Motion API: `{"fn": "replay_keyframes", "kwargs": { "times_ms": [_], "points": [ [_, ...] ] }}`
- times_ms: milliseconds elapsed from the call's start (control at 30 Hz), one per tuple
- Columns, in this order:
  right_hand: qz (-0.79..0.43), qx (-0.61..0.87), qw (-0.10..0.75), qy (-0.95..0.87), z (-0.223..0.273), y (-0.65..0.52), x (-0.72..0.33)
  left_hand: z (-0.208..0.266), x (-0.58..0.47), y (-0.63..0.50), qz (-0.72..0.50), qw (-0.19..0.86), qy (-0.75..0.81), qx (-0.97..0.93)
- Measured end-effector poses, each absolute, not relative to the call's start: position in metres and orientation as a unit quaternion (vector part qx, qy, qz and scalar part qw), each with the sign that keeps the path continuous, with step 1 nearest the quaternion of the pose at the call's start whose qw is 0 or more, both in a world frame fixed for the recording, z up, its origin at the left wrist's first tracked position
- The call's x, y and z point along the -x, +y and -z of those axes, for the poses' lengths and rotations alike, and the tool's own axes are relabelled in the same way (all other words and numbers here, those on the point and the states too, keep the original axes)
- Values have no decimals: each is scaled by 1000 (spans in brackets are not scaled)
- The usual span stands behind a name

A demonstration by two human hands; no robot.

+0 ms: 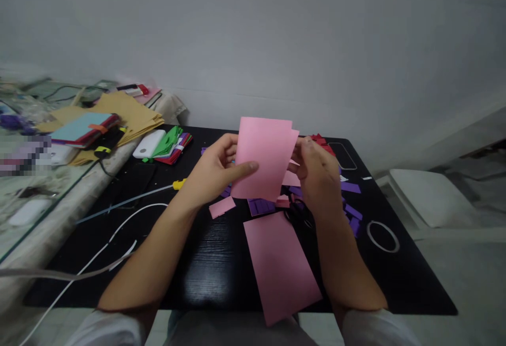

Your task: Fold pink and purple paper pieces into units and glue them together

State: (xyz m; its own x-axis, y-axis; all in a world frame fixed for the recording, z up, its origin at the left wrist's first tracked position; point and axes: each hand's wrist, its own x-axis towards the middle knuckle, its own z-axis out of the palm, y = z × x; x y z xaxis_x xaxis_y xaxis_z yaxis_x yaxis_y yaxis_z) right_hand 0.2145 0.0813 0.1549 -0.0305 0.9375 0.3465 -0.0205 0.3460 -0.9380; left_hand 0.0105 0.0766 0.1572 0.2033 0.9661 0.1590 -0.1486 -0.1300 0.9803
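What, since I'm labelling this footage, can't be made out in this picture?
All in the head view:
Left hand: some fingertips hidden behind the folded pink sheet.
Red pieces: partly covered by the right hand.
Black-looped tool: dark on the dark table; its ends are unclear.
White cable: cut off by the bottom edge.
Thing at the left edge: pixelated.
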Motion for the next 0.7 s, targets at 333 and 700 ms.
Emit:
{"fn": "replay_keyframes", "kwargs": {
  "times_ms": [333, 700],
  "points": [
    [-360, 416, 617, -563, -156, 81, -218, -148, -30, 73, -491, 552, 358, -571],
    [-383, 399, 586, -593, -158, 77, -217, -147, -26, 71, -497, 505, 391, -587]
  ]
}}
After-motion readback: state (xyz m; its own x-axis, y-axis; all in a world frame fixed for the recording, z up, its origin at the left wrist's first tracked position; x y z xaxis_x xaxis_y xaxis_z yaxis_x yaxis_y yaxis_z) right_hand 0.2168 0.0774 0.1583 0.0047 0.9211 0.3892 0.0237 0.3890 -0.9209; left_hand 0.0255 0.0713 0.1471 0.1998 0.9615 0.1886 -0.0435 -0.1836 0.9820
